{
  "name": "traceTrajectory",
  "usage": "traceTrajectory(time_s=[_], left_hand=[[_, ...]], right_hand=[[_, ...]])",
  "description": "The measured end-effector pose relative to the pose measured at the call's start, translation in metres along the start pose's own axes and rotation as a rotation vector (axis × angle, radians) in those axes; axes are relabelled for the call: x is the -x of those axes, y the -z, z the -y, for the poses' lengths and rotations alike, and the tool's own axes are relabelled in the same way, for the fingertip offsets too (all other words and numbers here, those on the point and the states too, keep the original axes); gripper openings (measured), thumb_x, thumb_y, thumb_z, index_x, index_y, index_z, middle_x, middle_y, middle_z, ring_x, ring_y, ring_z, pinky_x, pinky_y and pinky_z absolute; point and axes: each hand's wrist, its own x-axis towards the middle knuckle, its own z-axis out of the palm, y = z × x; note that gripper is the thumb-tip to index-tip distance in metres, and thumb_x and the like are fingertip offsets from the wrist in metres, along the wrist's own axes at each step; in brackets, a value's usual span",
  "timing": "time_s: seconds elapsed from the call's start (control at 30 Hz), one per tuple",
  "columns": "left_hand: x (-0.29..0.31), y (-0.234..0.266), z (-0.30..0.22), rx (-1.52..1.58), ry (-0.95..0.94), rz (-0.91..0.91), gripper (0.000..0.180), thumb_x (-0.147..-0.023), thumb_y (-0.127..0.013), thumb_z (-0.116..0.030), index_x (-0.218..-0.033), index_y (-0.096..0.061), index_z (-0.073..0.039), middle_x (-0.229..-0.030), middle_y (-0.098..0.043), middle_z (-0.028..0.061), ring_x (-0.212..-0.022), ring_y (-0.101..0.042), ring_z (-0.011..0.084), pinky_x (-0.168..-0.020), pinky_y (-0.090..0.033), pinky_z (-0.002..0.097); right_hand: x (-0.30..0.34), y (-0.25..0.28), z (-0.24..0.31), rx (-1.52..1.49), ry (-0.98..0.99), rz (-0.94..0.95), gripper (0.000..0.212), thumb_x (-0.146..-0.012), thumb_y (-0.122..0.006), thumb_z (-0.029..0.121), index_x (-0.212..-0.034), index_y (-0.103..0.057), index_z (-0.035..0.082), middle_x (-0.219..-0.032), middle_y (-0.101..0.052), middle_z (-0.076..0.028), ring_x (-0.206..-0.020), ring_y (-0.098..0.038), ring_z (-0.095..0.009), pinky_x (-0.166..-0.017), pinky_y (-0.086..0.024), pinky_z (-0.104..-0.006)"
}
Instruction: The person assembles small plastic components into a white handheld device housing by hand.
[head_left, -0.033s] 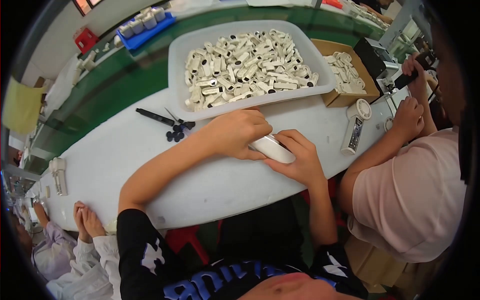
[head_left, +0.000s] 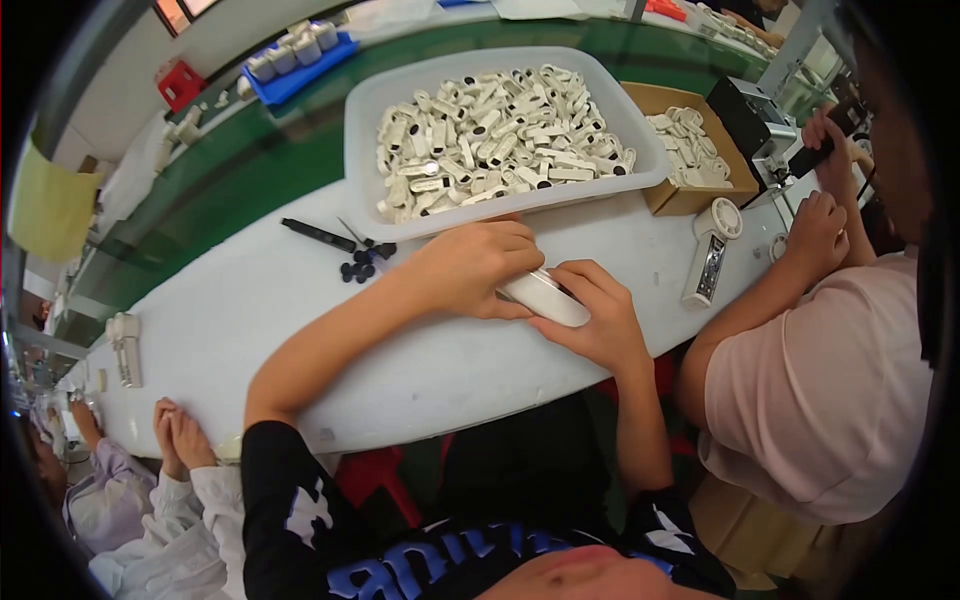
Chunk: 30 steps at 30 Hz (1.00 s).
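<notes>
Casing point(head_left: 550, 302): between both hands, over the tabletop point(head_left: 400, 375), on the near side of the tub point(head_left: 357, 150).
Left hand point(head_left: 490, 268): curled around the upper-left end, thumb along the near side.
Right hand point(head_left: 598, 315): cupping the lower-right end, fingers opposite the thumb.
Good grip: best to keep the right hand steady and the left hand's pressure even, fingertips off the edges (a twist could scuff the shell).
Casing's look: white, smooth, long, rounded at one end; a dark strip by the right fingers (gap or shadow, unclear).
</notes>
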Motion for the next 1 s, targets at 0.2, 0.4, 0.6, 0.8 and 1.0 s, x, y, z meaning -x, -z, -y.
traceTrajectory(time_s=[0.2,0.4,0.6,0.8,1.0], left_hand=[[0.037,0.007,-0.06,-0.007,-0.034,-0.242,0.055,-0.065,-0.083,-0.025,-0.112,-0.065,-0.003,-0.11,-0.063,0.0173,-0.101,-0.064,0.0333,-0.091,-0.05,0.0447],[0.078,-0.054,-0.159,0.367,0.42,-0.69,0.053,-0.066,-0.078,-0.017,-0.114,-0.065,-0.001,-0.107,-0.063,0.0188,-0.094,-0.065,0.0284,-0.084,-0.052,0.0395],[0.055,-0.083,-0.193,-0.068,0.687,-0.737,0.042,-0.066,-0.073,-0.009,-0.106,-0.068,0.001,-0.1,-0.064,0.0159,-0.086,-0.065,0.0271,-0.077,-0.052,0.0352],[0.054,-0.092,-0.195,-0.131,0.65,-0.794,0.038,-0.064,-0.071,-0.005,-0.102,-0.069,0.001,-0.095,-0.063,0.015,-0.082,-0.065,0.0265,-0.073,-0.052,0.0329],[0.053,-0.1,-0.196,-0.212,0.616,-0.83,0.037,-0.064,-0.071,-0.006,-0.1,-0.069,0.001,-0.094,-0.063,0.0149,-0.078,-0.065,0.0259,-0.068,-0.053,0.0322]], right_hand=[[0.057,-0.002,0.041,-0.203,-0.083,-0.145,0.05,-0.062,-0.089,0.01,-0.105,-0.067,-0.005,-0.103,-0.066,-0.015,-0.092,-0.067,-0.026,-0.078,-0.055,-0.0337],[0.121,-0.018,0.075,-0.468,-0.084,-0.201,0.048,-0.072,-0.085,0.016,-0.112,-0.065,-0.003,-0.102,-0.067,-0.012,-0.088,-0.067,-0.024,-0.076,-0.055,-0.0298],[0.15,-0.081,0.067,-1.493,-0.869,-0.603,0.032,-0.098,-0.054,0.028,-0.117,-0.053,0.002,-0.094,-0.065,-0.008,-0.069,-0.062,-0.02,-0.059,-0.052,-0.029],[0.13,-0.088,0.068,-1.432,-1.138,-0.552,0.027,-0.102,-0.041,0.029,-0.099,-0.054,0.005,-0.086,-0.06,-0.007,-0.059,-0.056,-0.015,-0.04,-0.04,-0.0278],[0.123,-0.093,0.061,-1.341,-1.142,-0.67,0.023,-0.097,-0.04,0.017,-0.084,-0.055,0.006,-0.077,-0.057,-0.005,-0.052,-0.051,-0.012,-0.035,-0.033,-0.0252]])
